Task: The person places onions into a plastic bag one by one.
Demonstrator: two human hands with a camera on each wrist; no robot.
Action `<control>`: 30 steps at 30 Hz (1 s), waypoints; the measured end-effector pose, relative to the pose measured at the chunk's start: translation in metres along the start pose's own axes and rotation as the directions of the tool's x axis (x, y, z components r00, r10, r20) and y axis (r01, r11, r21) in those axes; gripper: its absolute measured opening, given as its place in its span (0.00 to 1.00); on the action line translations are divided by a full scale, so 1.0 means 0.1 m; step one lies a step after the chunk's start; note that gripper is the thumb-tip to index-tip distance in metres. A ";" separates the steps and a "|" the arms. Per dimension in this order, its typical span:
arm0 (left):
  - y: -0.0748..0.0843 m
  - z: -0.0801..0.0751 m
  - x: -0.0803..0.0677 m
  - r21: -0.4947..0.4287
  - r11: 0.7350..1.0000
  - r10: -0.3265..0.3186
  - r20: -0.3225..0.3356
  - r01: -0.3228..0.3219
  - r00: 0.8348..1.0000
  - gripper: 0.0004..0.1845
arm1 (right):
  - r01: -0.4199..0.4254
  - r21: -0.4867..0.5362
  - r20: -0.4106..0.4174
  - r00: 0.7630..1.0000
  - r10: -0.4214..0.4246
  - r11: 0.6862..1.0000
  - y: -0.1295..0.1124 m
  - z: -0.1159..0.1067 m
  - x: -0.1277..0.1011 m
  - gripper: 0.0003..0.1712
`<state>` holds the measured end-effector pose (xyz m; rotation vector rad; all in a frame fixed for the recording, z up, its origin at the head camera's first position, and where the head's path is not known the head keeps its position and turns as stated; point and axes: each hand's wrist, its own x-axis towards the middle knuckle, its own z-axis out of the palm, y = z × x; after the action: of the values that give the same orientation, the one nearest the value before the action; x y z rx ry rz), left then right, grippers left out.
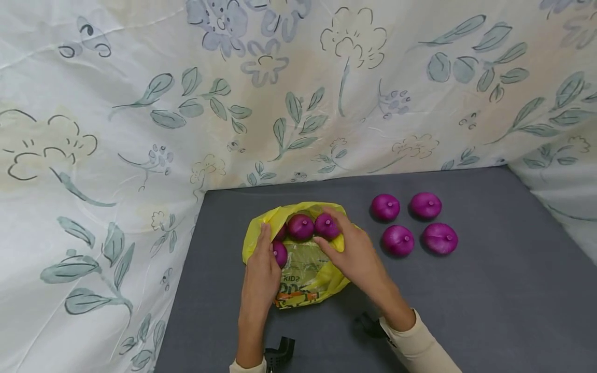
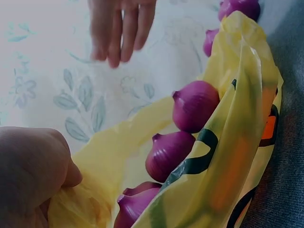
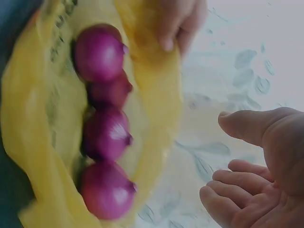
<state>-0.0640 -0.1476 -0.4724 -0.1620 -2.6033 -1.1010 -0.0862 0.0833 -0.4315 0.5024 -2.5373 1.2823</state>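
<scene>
Our left hand (image 1: 265, 270) pinches the rim of the yellow plastic bag (image 1: 254, 237); our right hand (image 1: 351, 247) holds nothing, thumb spread from fingers. Four red onions (image 1: 300, 227) sit inside, four loose onions (image 1: 398, 240) rightward on the table (image 1: 494, 305). We should hold the rim wide and avoid snagging it.

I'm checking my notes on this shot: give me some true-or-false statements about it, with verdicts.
1. The left hand has its grip on the yellow bag. True.
2. Two onions show inside the bag. False: four bagged onions show.
3. Four loose onions lie on the grey table. True.
4. In the head view, the loose onions lie left of the bag. False: they lie right of it.
5. The right hand holds an onion. False: its palm is empty.
</scene>
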 end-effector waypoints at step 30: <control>0.03 0.02 0.01 0.025 0.999 0.033 0.006 -0.034 0.999 0.31 | -0.258 0.264 -0.577 0.730 0.366 0.929 0.79 -1.43 -0.41 0.50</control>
<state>-0.0644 -0.1445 -0.4711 -0.2026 -2.6087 -1.0570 -0.0719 0.2510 -0.4215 -0.3173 -2.0003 1.4715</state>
